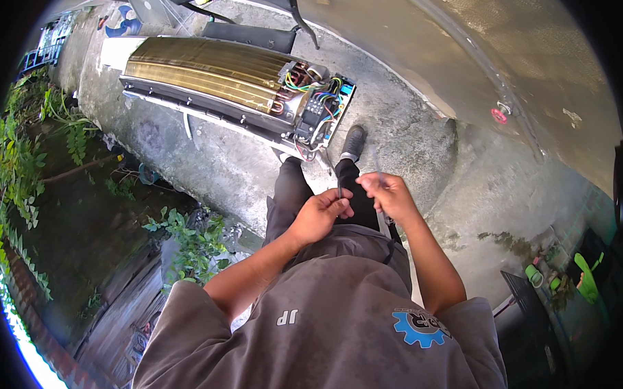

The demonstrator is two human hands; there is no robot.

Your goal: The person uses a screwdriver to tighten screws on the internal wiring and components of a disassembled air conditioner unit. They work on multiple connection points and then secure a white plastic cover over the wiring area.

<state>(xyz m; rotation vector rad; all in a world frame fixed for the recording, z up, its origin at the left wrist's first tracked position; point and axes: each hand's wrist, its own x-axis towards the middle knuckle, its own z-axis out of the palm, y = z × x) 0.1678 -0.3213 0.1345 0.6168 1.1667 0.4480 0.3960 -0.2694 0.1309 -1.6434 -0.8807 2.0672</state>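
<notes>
Both hands are held in front of my waist, a short gap apart. My left hand [319, 215] is closed in a pinch, with a thin dark sliver [339, 192] showing at its fingertips, too small to name. My right hand [390, 194] has its thumb and forefinger drawn together and the other fingers curled; whatever sits in that pinch cannot be made out. Beyond my feet lies an opened air conditioner indoor unit [204, 69], with gold fins, bent copper pipes and a bared circuit section [317, 112] of coloured wires at its right end. Neither hand touches it.
A black-framed chair [304, 23] stands behind the unit, and a blue fan blade [123, 23] lies at the far left. Plants [196, 243] grow beside the concrete ledge on my left. On the right, a wall carries a pipe with a red valve handle [499, 115].
</notes>
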